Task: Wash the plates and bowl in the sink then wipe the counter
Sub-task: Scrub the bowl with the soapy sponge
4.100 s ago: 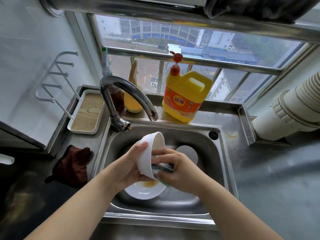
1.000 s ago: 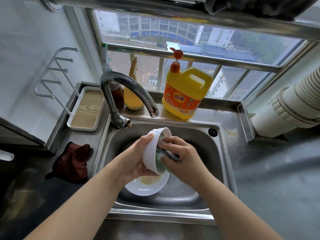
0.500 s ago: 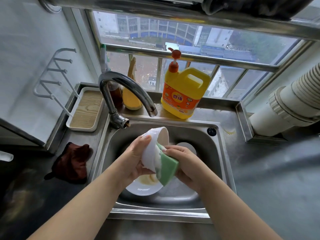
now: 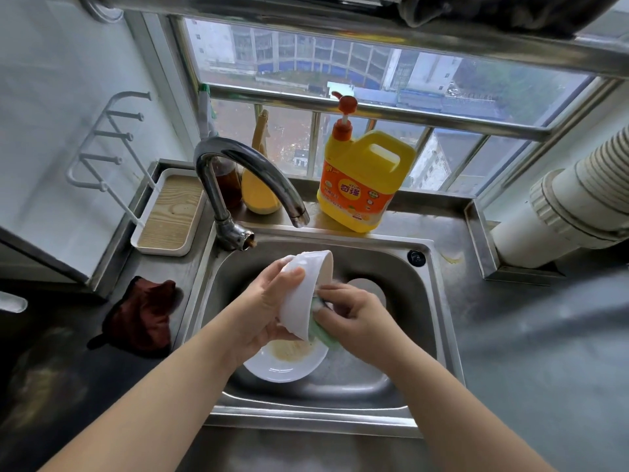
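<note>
Head view has the left hand [image 4: 263, 310] gripping the bowl [image 4: 304, 294] tilted above the sink [image 4: 401, 408], right hand [image 4: 354, 316] clamped on the sponge [image 4: 321, 330] against it, so I'd rotate the bowl while scrubbing, dirty plate [image 4: 284, 364] waiting underneath.

Were two bare forearms, each ending in a hand: left hand [image 4: 263, 310] and right hand [image 4: 357, 318]. Wore no sleeves up to the frame's lower edge, no gloves. Showed no rings, watch or bracelet on either wrist or on the visible fingers. Had short, unpainted nails where visible.
</note>
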A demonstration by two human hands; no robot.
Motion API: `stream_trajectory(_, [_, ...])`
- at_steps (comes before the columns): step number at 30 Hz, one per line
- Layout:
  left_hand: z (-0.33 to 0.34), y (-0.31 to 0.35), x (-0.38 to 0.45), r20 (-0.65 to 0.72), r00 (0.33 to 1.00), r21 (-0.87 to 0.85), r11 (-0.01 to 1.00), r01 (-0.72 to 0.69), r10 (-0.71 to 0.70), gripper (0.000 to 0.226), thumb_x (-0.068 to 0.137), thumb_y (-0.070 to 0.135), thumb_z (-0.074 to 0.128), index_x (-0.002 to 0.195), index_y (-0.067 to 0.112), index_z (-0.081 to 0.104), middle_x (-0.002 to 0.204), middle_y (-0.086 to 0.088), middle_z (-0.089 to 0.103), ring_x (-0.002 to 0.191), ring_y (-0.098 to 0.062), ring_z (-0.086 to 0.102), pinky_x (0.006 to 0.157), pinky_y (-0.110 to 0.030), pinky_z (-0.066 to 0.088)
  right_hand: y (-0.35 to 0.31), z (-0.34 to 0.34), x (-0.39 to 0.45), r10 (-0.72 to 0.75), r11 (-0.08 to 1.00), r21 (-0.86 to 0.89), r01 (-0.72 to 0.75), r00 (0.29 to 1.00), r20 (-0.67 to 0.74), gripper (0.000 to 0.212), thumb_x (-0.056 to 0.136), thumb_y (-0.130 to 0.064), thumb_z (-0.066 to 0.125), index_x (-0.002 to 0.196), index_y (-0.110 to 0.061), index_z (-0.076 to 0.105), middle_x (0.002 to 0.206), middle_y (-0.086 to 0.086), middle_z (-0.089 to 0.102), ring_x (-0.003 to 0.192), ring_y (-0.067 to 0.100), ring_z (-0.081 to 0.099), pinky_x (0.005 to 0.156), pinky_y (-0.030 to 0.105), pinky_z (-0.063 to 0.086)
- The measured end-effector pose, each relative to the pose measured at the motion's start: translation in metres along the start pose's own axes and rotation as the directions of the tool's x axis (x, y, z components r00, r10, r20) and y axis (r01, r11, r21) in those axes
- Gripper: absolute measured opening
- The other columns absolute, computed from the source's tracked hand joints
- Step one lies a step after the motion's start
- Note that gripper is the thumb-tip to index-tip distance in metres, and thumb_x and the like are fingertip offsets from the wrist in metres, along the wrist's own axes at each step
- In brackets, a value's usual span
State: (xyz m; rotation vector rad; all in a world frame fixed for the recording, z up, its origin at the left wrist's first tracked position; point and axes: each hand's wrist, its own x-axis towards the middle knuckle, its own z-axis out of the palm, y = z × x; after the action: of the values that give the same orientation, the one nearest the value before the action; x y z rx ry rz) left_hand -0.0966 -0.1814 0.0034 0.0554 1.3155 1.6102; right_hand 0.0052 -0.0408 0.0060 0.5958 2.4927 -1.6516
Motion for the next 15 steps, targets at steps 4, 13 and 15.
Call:
stream_trajectory(4, [0.001,-0.009,0.002,-0.019,0.999,-0.031,0.999,-0.033,0.032,0.070,0.058,0.052,0.072,0.123,0.030,0.057,0.105,-0.011,0.065,0.084,-0.027,0.065,0.065,-0.047,0.058,-0.007,-0.002,-0.001,0.172,0.917,0.330,-0.224,0.968,0.181,0.022,0.093,-0.025,0.056,0.097,-0.013,0.074,0.090,0.008,0.071,0.085,0.021,0.067,0.080,0.035,0.054])
stream_trajectory(13, [0.006,-0.006,0.002,-0.002,1.000,-0.124,0.992,0.003,-0.004,0.078,0.058,0.058,0.071,0.126,0.023,0.059,0.123,-0.019,0.062,0.095,-0.031,0.067,0.074,-0.055,0.058,-0.023,-0.017,-0.003,0.344,0.413,0.861,-0.296,0.926,0.153,0.032,0.091,-0.007,0.047,0.063,-0.006,0.063,0.053,0.007,0.059,0.047,0.015,0.060,0.045,0.024,0.050])
stream_trajectory(15, [0.009,-0.004,0.002,0.008,1.000,-0.098,0.995,-0.010,0.011,0.071,0.058,0.056,0.071,0.123,0.029,0.060,0.123,-0.016,0.062,0.098,-0.033,0.066,0.078,-0.060,0.055,-0.025,-0.021,-0.003,0.325,0.420,0.871,-0.254,0.938,0.117,0.030,0.090,-0.007,0.048,0.064,-0.006,0.063,0.056,0.007,0.060,0.049,0.015,0.061,0.047,0.024,0.051])
